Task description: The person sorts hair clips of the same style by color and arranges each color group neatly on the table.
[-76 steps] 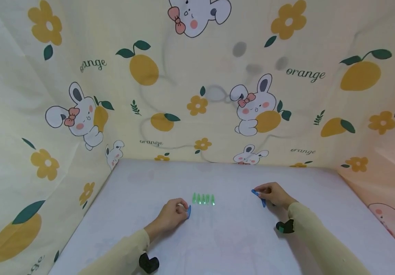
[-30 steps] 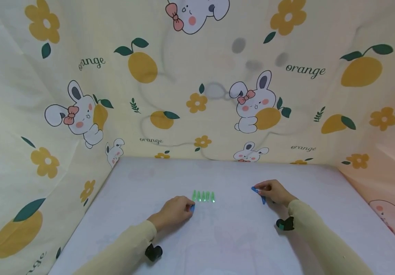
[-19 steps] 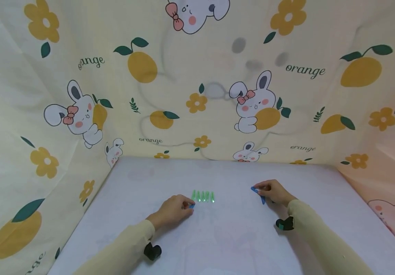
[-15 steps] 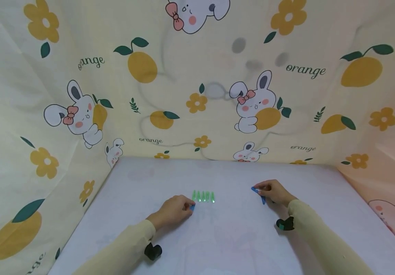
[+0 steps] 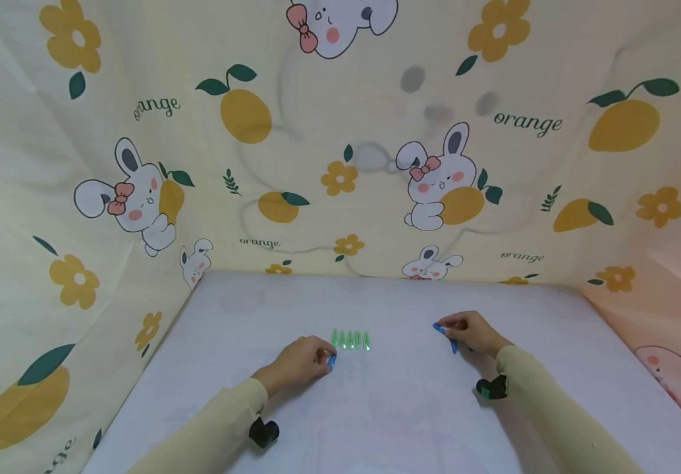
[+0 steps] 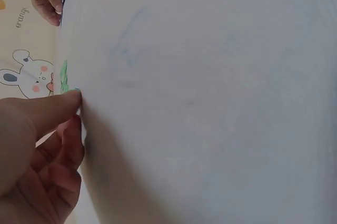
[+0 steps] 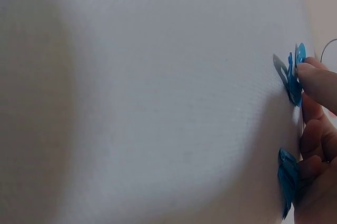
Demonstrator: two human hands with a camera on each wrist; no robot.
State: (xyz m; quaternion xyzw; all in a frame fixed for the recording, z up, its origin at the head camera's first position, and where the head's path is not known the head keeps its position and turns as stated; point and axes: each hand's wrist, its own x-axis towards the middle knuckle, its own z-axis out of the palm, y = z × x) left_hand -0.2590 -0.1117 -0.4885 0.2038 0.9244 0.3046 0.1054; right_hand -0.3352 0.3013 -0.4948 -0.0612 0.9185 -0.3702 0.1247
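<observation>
Several green clips (image 5: 350,340) stand in a row on the white table. Just left and in front of the row, my left hand (image 5: 299,363) pinches a small blue clip (image 5: 332,361) between thumb and finger. In the left wrist view the left hand (image 6: 42,155) covers nearly all of that clip. Farther right, my right hand (image 5: 475,332) pinches a blue clip (image 5: 438,327) at its fingertips. A second blue clip (image 5: 454,345) lies under that hand. The right wrist view shows the pinched clip (image 7: 300,55) and another blue clip (image 7: 287,182) by the lower fingers.
The white table (image 5: 400,421) reaches back to a patterned cloth (image 5: 317,131) with rabbits, oranges and flowers. The cloth also rises at the left and right sides. Dark wrist devices (image 5: 264,433) hang below the sleeves.
Over the last seconds my left hand has moved slightly right with its blue clip, closer to the green row. The clip's tilt in the fingers has shifted. The right hand has hardly moved.
</observation>
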